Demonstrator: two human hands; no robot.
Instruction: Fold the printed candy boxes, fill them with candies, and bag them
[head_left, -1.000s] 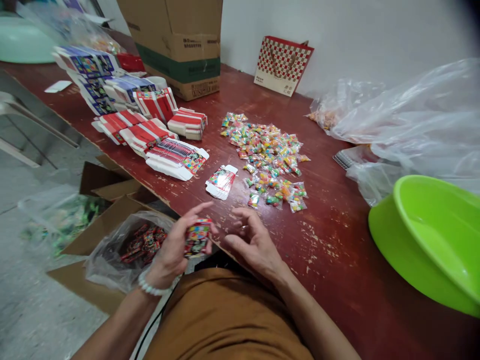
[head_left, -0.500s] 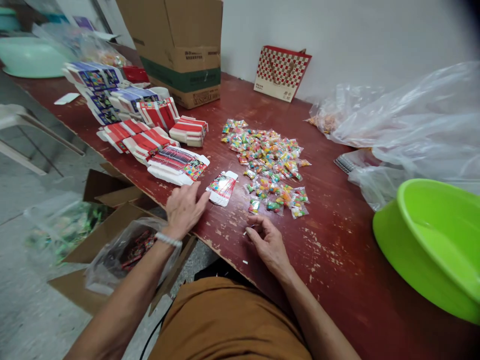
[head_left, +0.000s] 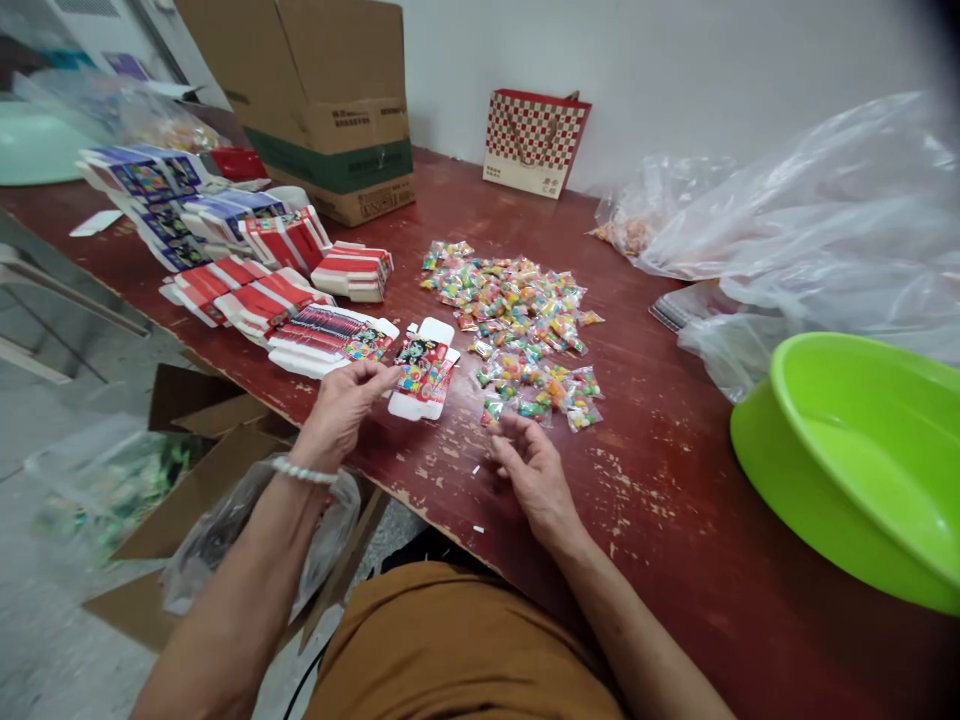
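Observation:
My left hand is closed, thumb and forefinger pinching the left edge of a flat candy box. The box is printed red with a colourful picture and has white flaps at its ends. My right hand is half curled over the table, thumb and forefinger apart, and nothing shows between them. Its fingertips are beside a small clear packet of coloured candy; I cannot tell whether they touch it. Beyond lies a pile of similar candy packets. A row of flat printed boxes lies left of the held one.
Stacks of red boxes and blue boxes fill the table's left side. Behind stand a large carton and a checked paper bag. A green basin and plastic bags are at right. An open carton sits below the edge.
My left hand has moved onto the small box and taken hold of its edge; more of its printed face shows. My right hand has come slightly closer to the candy packets. The camera view has shifted.

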